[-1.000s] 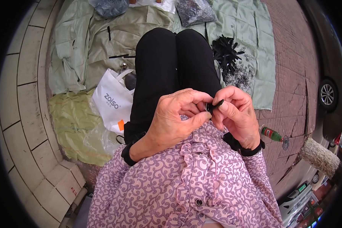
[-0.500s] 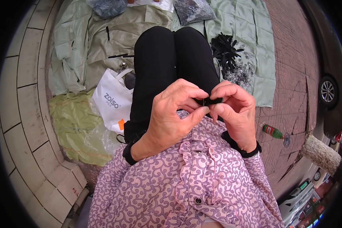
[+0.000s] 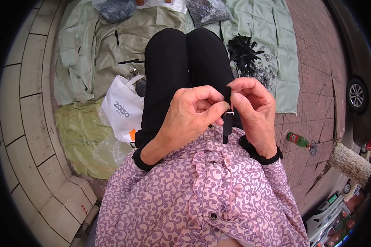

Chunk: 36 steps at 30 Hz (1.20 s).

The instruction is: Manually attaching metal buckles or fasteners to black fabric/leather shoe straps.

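Note:
Above my lap, a short black strap (image 3: 227, 129) runs upright between my two hands, a small silver buckle (image 3: 229, 113) across its middle. My left hand (image 3: 189, 113) pinches the strap beside the buckle between thumb and curled fingers. With thumb and forefinger, my right hand (image 3: 256, 108) holds the strap's upper end. Its lower end dangles free over my patterned shirt. A pile of similar black straps (image 3: 243, 55) lies on the cloth beyond my right hand, with many small metal pieces (image 3: 266, 78) spread next to it.
Green sheeting (image 3: 282, 49) covers the ground ahead. On the left are a white bag (image 3: 121, 109), a yellow-green sack (image 3: 76, 138) and a few loose straps (image 3: 117, 38). Filled plastic bags (image 3: 209, 11) stand at the far side. A green bottle (image 3: 297, 140) lies on the paving at right.
The strap has turned from roughly crosswise to upright, and its buckle and lower end now show. My right hand has risen slightly to the strap's top end.

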Available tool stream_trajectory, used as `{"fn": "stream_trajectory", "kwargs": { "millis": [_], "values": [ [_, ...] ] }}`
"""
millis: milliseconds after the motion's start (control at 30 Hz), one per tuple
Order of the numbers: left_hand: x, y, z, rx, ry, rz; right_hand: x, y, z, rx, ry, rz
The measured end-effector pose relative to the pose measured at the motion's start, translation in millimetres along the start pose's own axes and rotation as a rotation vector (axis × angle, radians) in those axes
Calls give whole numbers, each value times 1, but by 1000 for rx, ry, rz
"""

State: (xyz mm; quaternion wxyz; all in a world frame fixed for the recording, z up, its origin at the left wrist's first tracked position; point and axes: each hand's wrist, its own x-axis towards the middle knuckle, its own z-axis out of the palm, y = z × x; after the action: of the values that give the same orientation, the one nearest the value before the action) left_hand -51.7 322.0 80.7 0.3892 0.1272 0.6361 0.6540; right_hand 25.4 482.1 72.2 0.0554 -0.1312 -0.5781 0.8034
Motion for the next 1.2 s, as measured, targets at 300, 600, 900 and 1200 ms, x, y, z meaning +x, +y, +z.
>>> {"fn": "stream_trajectory", "kwargs": {
  "millis": [300,600,900,1200],
  "values": [
    [3,-1,4,-43,141,141,-18,2,3,-29,41,-50],
    [7,9,6,18,109,100,-14,9,-3,-64,52,-156],
    [14,11,4,5,113,135,-15,10,-3,140,75,-6],
    [15,17,4,69,110,98,-13,11,-7,123,32,-60]
  ]
}}
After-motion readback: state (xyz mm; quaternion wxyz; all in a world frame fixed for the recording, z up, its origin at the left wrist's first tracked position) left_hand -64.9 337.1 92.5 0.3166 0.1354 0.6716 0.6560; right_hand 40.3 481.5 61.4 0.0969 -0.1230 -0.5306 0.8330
